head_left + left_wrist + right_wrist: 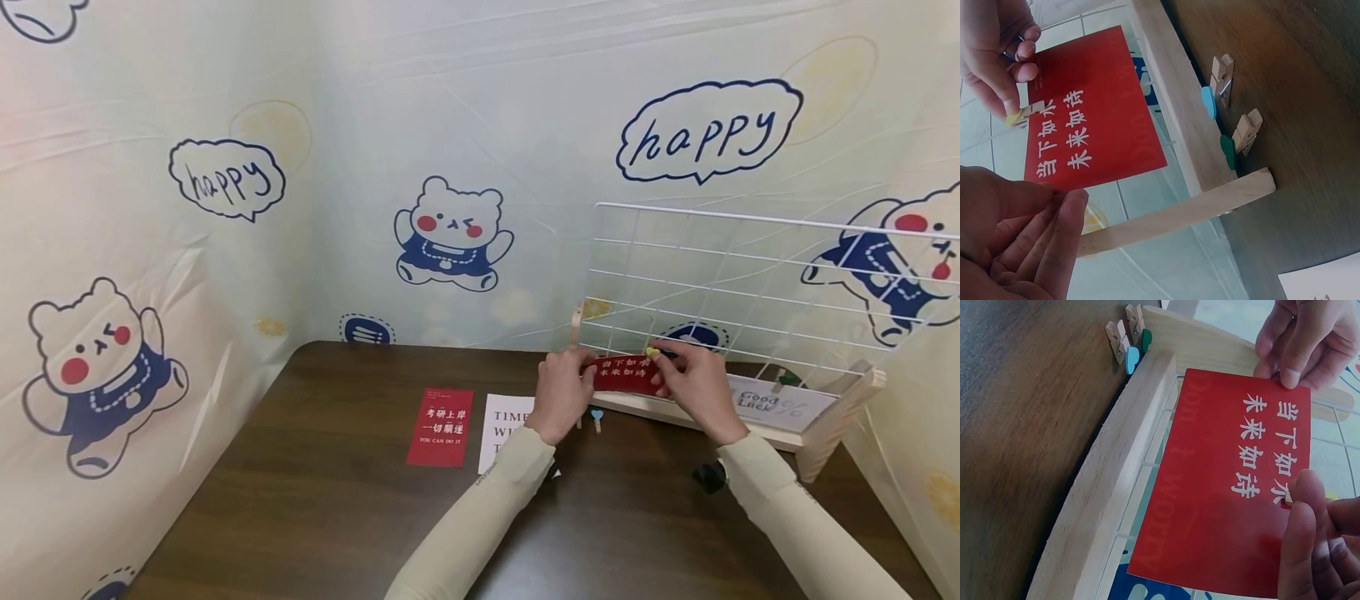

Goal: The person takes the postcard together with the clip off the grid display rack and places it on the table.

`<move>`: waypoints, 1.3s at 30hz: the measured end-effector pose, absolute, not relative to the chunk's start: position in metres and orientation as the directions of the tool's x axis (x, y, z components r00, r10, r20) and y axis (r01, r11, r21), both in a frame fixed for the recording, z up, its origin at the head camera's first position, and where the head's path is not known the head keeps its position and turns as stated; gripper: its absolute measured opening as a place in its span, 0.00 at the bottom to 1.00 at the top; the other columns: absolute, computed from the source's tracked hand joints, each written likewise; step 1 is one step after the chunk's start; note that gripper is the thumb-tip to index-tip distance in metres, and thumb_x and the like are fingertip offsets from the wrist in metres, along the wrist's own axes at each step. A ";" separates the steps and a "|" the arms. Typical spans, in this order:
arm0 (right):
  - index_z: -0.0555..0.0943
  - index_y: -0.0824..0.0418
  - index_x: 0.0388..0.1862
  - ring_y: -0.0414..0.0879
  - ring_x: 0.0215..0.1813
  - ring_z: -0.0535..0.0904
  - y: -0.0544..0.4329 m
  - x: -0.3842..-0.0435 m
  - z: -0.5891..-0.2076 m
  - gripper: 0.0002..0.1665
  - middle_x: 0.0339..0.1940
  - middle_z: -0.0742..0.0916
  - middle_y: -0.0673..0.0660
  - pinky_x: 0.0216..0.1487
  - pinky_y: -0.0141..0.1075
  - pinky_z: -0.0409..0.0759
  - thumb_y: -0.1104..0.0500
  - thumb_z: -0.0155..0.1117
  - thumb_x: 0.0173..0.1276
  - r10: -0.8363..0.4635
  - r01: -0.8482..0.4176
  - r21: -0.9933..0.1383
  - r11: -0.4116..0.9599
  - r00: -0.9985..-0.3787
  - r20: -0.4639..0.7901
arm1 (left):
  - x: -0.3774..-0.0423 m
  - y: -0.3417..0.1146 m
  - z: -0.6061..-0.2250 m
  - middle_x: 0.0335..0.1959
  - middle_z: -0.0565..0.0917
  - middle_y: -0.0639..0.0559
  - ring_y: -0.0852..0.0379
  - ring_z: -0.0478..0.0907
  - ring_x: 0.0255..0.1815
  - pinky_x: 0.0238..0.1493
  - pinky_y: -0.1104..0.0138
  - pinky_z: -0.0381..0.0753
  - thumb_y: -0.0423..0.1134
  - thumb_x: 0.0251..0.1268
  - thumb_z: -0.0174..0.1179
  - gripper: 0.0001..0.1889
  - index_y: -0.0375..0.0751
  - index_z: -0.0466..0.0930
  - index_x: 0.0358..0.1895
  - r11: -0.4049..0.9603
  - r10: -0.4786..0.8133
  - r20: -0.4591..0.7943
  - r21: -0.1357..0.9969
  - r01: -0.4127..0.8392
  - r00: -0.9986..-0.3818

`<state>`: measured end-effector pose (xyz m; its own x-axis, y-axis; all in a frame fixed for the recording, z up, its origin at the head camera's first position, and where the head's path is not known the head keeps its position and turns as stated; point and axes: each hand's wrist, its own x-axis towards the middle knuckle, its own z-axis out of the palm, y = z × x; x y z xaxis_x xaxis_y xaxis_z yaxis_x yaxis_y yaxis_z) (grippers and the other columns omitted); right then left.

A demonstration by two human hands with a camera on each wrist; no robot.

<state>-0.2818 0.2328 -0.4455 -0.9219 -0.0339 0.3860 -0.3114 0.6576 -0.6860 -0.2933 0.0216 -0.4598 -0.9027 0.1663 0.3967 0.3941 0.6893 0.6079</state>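
A red card with white Chinese characters (624, 383) is held up against a white wire grid (720, 242) set in a wooden stand. My left hand (564, 393) pinches the card's left end between thumb and fingers. At the card's top edge, my right hand (699, 390) grips a small wooden clothespin with a yellow end (1016, 117); its tip lies over the card's edge in the left wrist view. In the right wrist view, my right fingers mostly hide this clothespin, beside the printed card (1210, 487).
A blue-topped clothespin (597, 419) and a green-topped one (1229, 150) rest before the stand's wooden base (1104, 469). Another red card (440, 427) and a white printed card (498, 421) lie left on the table. A "Good Luck" card (780, 406) is at the grid's right.
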 end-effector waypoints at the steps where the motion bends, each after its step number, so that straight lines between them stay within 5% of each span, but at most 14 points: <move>1: 0.84 0.69 0.61 0.40 0.15 0.80 0.232 -0.282 -0.446 0.17 0.22 0.89 0.62 0.19 0.29 0.80 0.64 0.61 0.78 -0.034 -0.313 -0.686 0.657 -0.921 0.388 | -0.294 0.022 -0.460 0.44 0.93 0.49 0.60 0.89 0.34 0.31 0.76 0.84 0.37 0.75 0.64 0.09 0.44 0.90 0.51 0.688 0.166 0.396 0.609 0.394 -0.903; 22: 0.87 0.73 0.51 0.38 0.12 0.77 0.227 -0.282 -0.445 0.12 0.19 0.86 0.63 0.16 0.27 0.77 0.67 0.64 0.75 -0.002 -0.361 -0.695 0.622 -0.888 0.459 | -0.290 0.019 -0.455 0.49 0.92 0.48 0.56 0.91 0.42 0.42 0.68 0.90 0.37 0.74 0.64 0.09 0.44 0.90 0.52 0.689 0.169 0.382 0.613 0.386 -0.909; 29: 0.89 0.71 0.49 0.36 0.11 0.75 0.226 -0.280 -0.435 0.10 0.19 0.86 0.63 0.16 0.26 0.75 0.66 0.66 0.74 -0.003 -0.423 -0.671 0.609 -0.847 0.532 | -0.289 0.014 -0.451 0.48 0.93 0.49 0.58 0.90 0.40 0.38 0.71 0.89 0.36 0.74 0.64 0.09 0.44 0.90 0.52 0.678 0.170 0.399 0.616 0.400 -0.901; 39: 0.88 0.70 0.51 0.43 0.13 0.79 0.226 -0.266 -0.426 0.11 0.20 0.87 0.64 0.18 0.25 0.77 0.66 0.66 0.74 0.020 -0.434 -0.679 0.592 -0.834 0.551 | -0.283 -0.001 -0.444 0.43 0.93 0.51 0.61 0.90 0.39 0.40 0.70 0.88 0.36 0.74 0.64 0.09 0.44 0.91 0.51 0.666 0.181 0.394 0.625 0.407 -0.901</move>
